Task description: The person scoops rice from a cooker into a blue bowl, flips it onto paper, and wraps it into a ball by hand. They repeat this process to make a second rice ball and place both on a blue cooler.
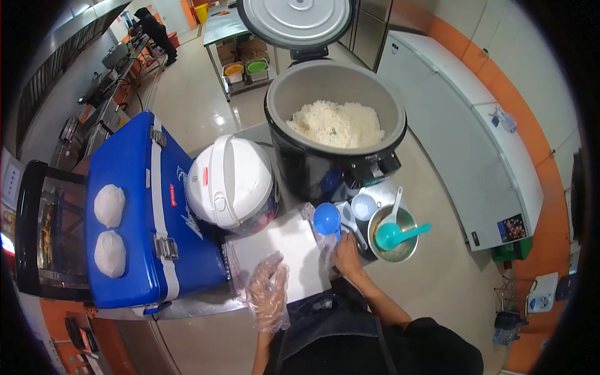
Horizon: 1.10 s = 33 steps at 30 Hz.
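Observation:
My left hand [269, 295], in a clear plastic glove, is raised over the near left part of a stack of white paper sheets [290, 250]. Its fingers are apart and hold nothing. My right hand [347, 256] is bare and closed around the handle of a blue plastic cup [327, 219], whose mouth faces up beside the sheets. Clear plastic [326, 245] lies along the sheets' right edge by that hand. Just to the right, a metal bowl [409, 245] holds a turquoise ladle [389, 236] and a white spoon [396, 199].
A large cooker [300, 165] with its lid raised contains white rice [337, 123]. A closed white rice cooker [234, 181] stands beside a blue cooler box [125, 250] bearing two white wrapped bundles [110, 206]. A chest freezer [450, 125] is at right. A person [155, 34] stands far back.

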Each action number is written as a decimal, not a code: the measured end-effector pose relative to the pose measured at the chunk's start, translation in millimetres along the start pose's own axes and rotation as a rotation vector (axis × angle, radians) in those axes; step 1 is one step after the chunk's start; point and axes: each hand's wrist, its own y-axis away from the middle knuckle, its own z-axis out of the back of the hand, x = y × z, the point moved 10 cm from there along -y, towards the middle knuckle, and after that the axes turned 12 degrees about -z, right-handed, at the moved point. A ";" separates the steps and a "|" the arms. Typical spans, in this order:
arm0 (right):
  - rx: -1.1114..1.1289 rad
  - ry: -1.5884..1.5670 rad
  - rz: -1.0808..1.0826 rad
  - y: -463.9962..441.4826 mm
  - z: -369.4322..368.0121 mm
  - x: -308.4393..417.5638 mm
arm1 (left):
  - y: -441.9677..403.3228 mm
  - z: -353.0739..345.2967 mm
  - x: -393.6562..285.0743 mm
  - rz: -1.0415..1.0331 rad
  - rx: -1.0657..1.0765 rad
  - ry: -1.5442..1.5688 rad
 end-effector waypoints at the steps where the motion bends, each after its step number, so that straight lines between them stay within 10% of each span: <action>1: -0.003 0.010 0.011 5.8 14.4 7.1 | 1.1 -5.1 5.9 -0.027 0.047 -0.039; 10: 0.574 0.046 0.039 31.6 250.8 89.6 | -52.6 -31.9 45.0 0.003 -0.031 0.064; 14: -0.145 0.194 0.497 -102.0 400.2 182.9 | -91.5 -95.9 26.2 -0.093 -0.071 0.266; 18: 0.072 1.035 0.352 -290.5 318.8 193.8 | -134.8 -147.1 5.9 -0.351 -0.090 -0.103; 22: 0.124 1.132 0.525 -383.2 220.6 175.6 | -148.0 -164.1 13.5 -0.312 -0.235 -0.099; 27: 0.397 1.283 0.551 -369.5 187.1 169.7 | -141.3 -162.4 26.9 -0.225 -0.256 -0.048; 29: 0.980 1.106 0.453 -320.8 163.8 143.3 | -141.4 -162.8 29.6 -0.219 -0.231 -0.054; 33: 0.802 1.122 0.436 -288.4 152.6 135.2 | -140.9 -163.6 27.8 -0.256 -0.234 -0.023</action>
